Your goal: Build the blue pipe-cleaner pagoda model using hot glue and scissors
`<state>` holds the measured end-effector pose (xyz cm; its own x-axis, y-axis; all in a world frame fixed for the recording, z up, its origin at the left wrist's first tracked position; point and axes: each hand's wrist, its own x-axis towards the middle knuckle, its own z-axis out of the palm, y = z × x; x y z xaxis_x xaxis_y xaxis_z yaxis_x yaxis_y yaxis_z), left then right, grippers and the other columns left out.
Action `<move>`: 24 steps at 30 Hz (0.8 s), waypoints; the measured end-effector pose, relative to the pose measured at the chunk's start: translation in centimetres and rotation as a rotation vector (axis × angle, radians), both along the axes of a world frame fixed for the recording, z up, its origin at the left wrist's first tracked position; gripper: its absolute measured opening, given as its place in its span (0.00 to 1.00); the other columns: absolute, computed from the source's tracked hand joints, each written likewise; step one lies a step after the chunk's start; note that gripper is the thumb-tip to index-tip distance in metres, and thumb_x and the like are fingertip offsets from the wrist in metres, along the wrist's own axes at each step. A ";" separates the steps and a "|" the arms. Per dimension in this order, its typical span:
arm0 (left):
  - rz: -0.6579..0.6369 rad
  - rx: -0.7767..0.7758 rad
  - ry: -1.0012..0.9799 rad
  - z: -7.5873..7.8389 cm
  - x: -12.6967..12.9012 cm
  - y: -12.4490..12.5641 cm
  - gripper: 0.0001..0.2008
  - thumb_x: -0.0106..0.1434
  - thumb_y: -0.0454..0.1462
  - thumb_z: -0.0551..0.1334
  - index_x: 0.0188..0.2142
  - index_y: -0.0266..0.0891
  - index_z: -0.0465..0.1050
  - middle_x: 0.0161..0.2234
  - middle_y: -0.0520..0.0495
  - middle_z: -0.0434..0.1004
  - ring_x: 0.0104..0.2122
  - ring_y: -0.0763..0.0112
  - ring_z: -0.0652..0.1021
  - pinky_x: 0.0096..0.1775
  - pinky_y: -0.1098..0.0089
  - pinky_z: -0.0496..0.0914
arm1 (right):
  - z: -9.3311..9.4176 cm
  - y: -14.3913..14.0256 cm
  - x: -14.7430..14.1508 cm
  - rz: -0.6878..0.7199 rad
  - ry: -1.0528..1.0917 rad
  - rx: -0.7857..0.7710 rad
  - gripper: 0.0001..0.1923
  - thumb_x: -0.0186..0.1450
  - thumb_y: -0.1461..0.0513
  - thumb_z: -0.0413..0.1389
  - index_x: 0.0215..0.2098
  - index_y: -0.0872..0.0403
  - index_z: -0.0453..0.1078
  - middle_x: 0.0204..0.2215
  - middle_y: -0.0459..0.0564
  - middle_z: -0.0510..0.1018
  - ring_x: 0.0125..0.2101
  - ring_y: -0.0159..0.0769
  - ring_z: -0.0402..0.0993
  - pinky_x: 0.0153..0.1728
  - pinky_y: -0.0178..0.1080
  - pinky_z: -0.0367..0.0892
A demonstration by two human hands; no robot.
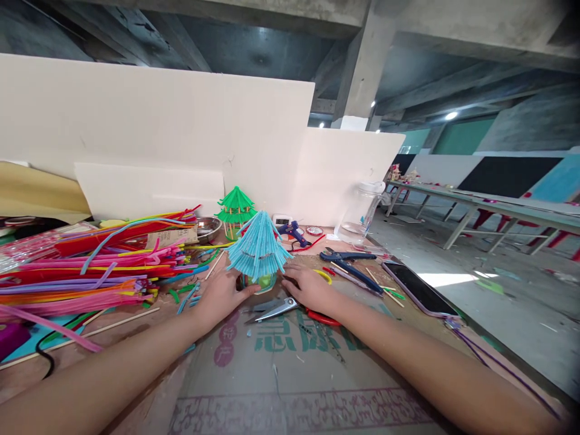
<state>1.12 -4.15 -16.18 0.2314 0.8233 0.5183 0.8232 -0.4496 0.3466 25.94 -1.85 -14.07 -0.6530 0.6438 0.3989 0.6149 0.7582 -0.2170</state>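
Note:
A model pavilion point(259, 251) with a tiered roof of light blue pipe cleaners stands upright on the work surface in front of me. Its lower part is round, with green inside. My left hand point(222, 299) grips the base from the left, its thumb across the front and its other fingers partly hidden behind. On the other side, my right hand point(310, 289) has its curled fingers at the base, under the roof edge; the exact contact is hard to see. Scissors point(277, 309) with red handles lie below my right hand, partly covered by it.
Bundles of colourful pipe cleaners point(104, 266) fill the left side. Behind stand a green-roofed pavilion point(235, 211), a metal bowl point(209, 228) and a blue glue gun point(293, 232). To the right are pliers point(348, 257), a phone point(419, 287) and a clear plastic jar point(360, 211).

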 end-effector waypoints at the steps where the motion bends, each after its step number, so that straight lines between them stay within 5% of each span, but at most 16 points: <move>1: -0.012 0.004 -0.012 0.0 0.0 0.0 0.22 0.60 0.55 0.61 0.40 0.40 0.75 0.32 0.44 0.78 0.34 0.57 0.77 0.36 0.64 0.67 | 0.0 0.0 0.0 0.000 0.000 -0.001 0.11 0.68 0.64 0.51 0.43 0.55 0.75 0.43 0.55 0.80 0.46 0.41 0.74 0.51 0.43 0.67; 9: 0.012 0.017 -0.240 -0.7 -0.3 1.2 0.15 0.60 0.46 0.59 0.41 0.39 0.73 0.34 0.44 0.78 0.43 0.55 0.76 0.52 0.56 0.67 | -0.3 -0.1 0.2 -0.018 0.031 -0.026 0.20 0.68 0.63 0.50 0.58 0.56 0.69 0.56 0.55 0.75 0.55 0.43 0.70 0.57 0.45 0.64; 15: -0.032 -0.013 -0.401 -1.3 -1.9 3.5 0.13 0.61 0.43 0.52 0.35 0.41 0.73 0.35 0.42 0.79 0.44 0.54 0.76 0.53 0.54 0.68 | -0.1 -0.4 0.2 -0.055 0.036 -0.049 0.19 0.68 0.62 0.50 0.55 0.56 0.71 0.53 0.56 0.76 0.53 0.44 0.72 0.55 0.46 0.66; 24: -0.163 -0.038 -0.440 -2.0 -2.7 4.7 0.17 0.61 0.38 0.51 0.45 0.40 0.73 0.41 0.41 0.80 0.50 0.56 0.75 0.57 0.54 0.67 | -0.4 -0.1 0.2 -0.059 0.036 -0.056 0.18 0.68 0.62 0.50 0.54 0.56 0.72 0.51 0.56 0.77 0.51 0.44 0.73 0.54 0.47 0.66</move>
